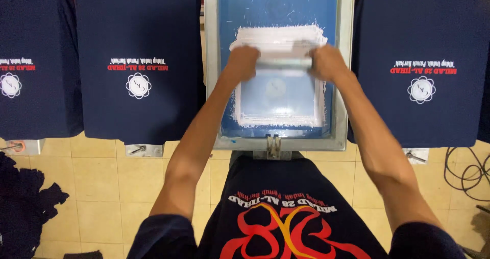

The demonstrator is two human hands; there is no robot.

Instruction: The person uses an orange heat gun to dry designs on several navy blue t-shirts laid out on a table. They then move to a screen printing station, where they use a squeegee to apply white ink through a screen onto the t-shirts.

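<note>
Both hands, left hand (242, 62) and right hand (328, 62), grip a seemingly metal squeegee (284, 63) on the blue printing screen (278, 14); navy printed shirts (138, 60) hang left and right.

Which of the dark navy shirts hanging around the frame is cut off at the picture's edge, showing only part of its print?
The far-left navy shirt; both other hanging shirts show whole prints.

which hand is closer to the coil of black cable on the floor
Right. The right hand grips the squeegee end on the cable side; the left hand grips the far end.
</note>
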